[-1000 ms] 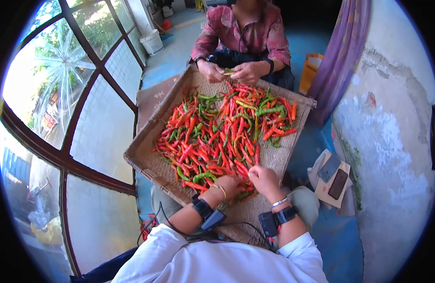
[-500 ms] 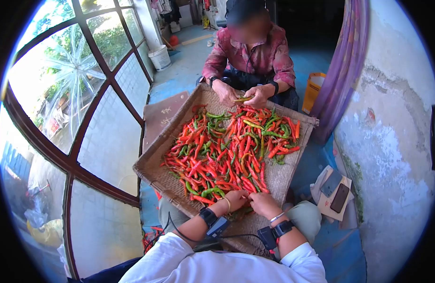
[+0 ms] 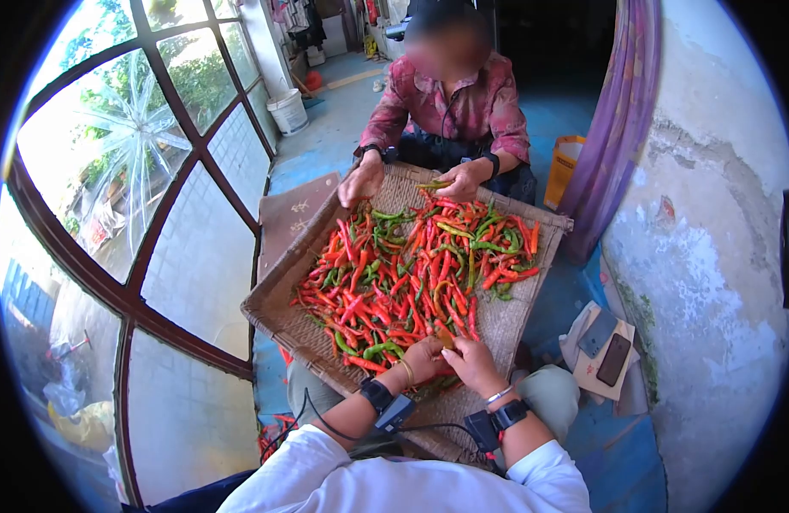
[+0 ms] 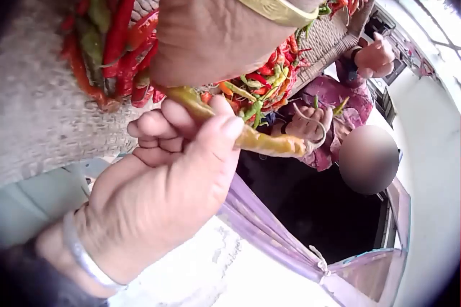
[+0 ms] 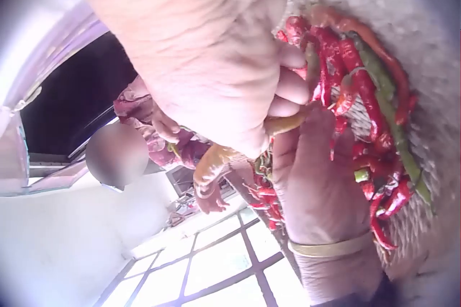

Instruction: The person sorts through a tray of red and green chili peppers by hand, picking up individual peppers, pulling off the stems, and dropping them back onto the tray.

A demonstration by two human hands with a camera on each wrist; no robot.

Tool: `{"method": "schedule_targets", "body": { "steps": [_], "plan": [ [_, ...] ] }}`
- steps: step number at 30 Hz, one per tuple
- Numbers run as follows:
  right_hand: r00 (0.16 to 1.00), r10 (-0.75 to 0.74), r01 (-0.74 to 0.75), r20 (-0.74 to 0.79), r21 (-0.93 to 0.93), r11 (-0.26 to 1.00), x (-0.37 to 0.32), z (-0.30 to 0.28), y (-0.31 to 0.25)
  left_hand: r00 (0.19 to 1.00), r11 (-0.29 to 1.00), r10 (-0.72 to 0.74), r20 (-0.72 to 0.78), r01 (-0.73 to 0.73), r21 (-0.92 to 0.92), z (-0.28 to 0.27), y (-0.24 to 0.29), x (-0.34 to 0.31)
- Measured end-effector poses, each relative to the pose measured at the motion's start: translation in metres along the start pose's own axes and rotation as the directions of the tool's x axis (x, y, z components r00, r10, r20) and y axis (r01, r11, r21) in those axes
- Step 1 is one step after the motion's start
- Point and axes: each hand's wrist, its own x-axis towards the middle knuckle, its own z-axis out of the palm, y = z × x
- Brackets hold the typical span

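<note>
Pepper flesh, yellow going to orange, sits between my two hands over the near part of the woven tray. My right hand pinches it between thumb and fingers partway along, the thumb on one side and the curled fingers on the other. Its long axis runs away from me, the free end pointing outward past my thumb, toward the person opposite. In the left wrist view that end carries a thin, pale, curled stalk, bending back from the line of the body. The near end slips behind my left hand; the fingertips there are hidden, so whether they pinch it I cannot tell. Red and green peppers lie heaped just beyond, pointing every way.
</note>
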Motion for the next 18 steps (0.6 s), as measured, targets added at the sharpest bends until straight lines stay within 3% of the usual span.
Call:
{"method": "schedule_targets", "body": {
  "steps": [1,2,3,4,5,6,7,11,13,14,16,18],
  "plan": [
    [1.0,-0.002,0.002,0.0,-0.001,1.0,0.0,-0.001,-0.001,0.986,0.992,-0.125,0.113,0.123,0.018,-0.006,0.008,0.0],
    [0.984,0.171,-0.178,0.05,0.265,0.948,-0.001,-0.002,-0.003,0.986,0.992,-0.124,0.111,0.123,0.018,-0.007,0.009,0.001],
    [0.937,0.318,-0.346,0.144,0.499,0.794,-0.001,-0.003,-0.003,0.976,0.968,-0.191,0.105,0.205,-0.145,-0.008,0.011,0.002],
    [0.937,0.318,-0.347,0.145,0.497,0.795,-0.001,-0.004,-0.003,0.96,0.911,-0.257,0.109,0.278,-0.306,-0.008,0.013,0.002],
    [0.901,0.39,-0.419,0.19,0.616,0.667,0.0,-0.006,-0.001,0.961,0.911,-0.256,0.106,0.277,-0.306,-0.01,0.015,0.002],
    [0.858,0.451,-0.474,0.245,0.715,0.514,0.0,-0.007,-0.001,0.923,0.741,-0.3,0.242,0.385,-0.55,-0.016,0.021,0.002],
    [0.859,0.45,-0.473,0.245,0.716,0.514,0.001,-0.006,-0.001,0.876,0.494,-0.296,0.382,0.482,-0.723,-0.019,0.024,0.001],
    [0.831,0.457,-0.524,0.316,0.722,0.452,0.0,0.003,0.002,0.899,0.565,-0.285,0.332,0.437,-0.7,-0.017,0.025,-0.003],
    [0.812,0.47,-0.555,0.345,0.704,0.442,0.0,0.009,0.002,0.898,0.847,-0.383,0.215,0.435,-0.307,-0.017,0.025,-0.002],
    [0.812,0.47,-0.556,0.346,0.704,0.442,0.001,0.009,0.001,0.898,0.846,-0.384,0.214,0.435,-0.308,-0.017,0.024,-0.003],
    [0.78,0.552,-0.556,0.295,0.73,0.396,0.002,0.007,-0.003,0.95,0.935,-0.273,0.152,0.299,-0.192,-0.018,0.025,-0.003],
    [0.781,0.563,-0.542,0.27,0.741,0.396,0.001,0.008,0.001,0.939,0.929,-0.284,0.193,0.319,-0.188,-0.022,0.033,-0.004]
  ]
}}
